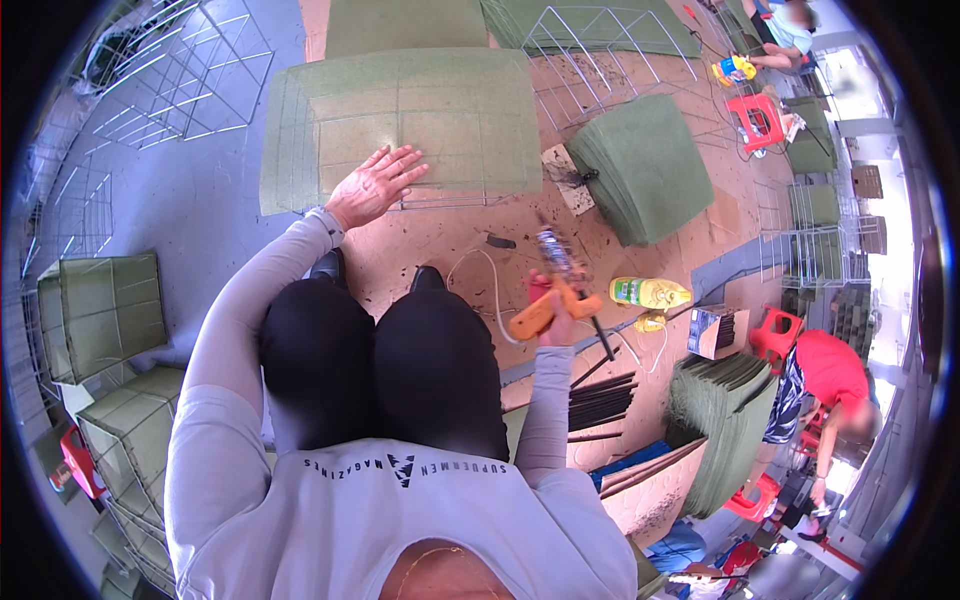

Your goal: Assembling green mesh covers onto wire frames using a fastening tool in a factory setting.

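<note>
Holding what looks like an orange glue gun (538, 316), the person's right hand (560, 328) has its fingers curled around the handle, though how each one sits is too hard to tell. The left hand (378, 187) lies flat on a big green sheet (480, 110), with its fingers a little spread and pinching nothing. The sheet is in front of the person's knees, and thin wire lines run across it. If the gun is hot, its tip could burn the left hand should the two come too close. The sheet could slide, because only one hand rests on it. The pale cord (489, 262) loops near the shoes, so it could catch a foot and tug the gun. A swing to the right could bump the yellow bottle (650, 292). Brown cardboard (420, 232) covers the floor here, dotted with dark bits that could stick to wet glue. A pile of green sheets (648, 165) sits to the right, and black sticks (603, 402) lie nearer the person. Wire frames (180, 95) stand on the gray-blue floor (205, 215) at the left. Far right, a person in a red top (830, 368) bends over near red stools (775, 333).
</note>
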{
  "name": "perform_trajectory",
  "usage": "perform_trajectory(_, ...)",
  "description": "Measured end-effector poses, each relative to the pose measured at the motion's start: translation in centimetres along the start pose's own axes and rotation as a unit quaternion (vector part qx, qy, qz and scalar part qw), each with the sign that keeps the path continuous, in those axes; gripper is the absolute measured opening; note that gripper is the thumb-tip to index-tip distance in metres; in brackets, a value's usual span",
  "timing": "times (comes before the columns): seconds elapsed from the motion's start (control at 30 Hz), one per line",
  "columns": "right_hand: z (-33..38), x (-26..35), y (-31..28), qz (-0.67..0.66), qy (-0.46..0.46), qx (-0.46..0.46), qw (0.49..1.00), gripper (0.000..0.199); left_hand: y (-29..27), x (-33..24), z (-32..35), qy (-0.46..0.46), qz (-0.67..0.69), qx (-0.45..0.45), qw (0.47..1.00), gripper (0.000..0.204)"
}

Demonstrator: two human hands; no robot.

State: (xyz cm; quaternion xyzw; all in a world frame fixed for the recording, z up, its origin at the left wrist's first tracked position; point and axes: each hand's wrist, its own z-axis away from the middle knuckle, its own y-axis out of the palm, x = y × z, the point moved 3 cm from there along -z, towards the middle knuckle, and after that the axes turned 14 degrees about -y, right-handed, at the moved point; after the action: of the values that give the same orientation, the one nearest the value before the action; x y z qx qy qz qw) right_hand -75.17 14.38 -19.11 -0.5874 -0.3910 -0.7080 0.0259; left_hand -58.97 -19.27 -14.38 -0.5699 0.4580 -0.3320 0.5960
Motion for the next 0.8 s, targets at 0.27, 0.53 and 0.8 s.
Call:
perform_trajectory(0.27,0.6,-4.1,7.0,-0.002,0.066,0.071,0.995,0.046,0.1,1.5,-0.8,-0.03,0.216,0.007,0.976,0.042)
perform_trajectory(0.53,-1.2,-4.3,9.1,0.024,0.032,0.051,0.998,0.033,0.4,0.8,-0.7,-0.014,0.111,-0.044,0.993,0.033)
perform_trajectory(0.8,-0.6,-4.4,9.2,0.004,0.045,0.059,0.997,0.032,-0.7,0.6,-1.5,-0.059,0.206,-0.04,0.976,0.029)
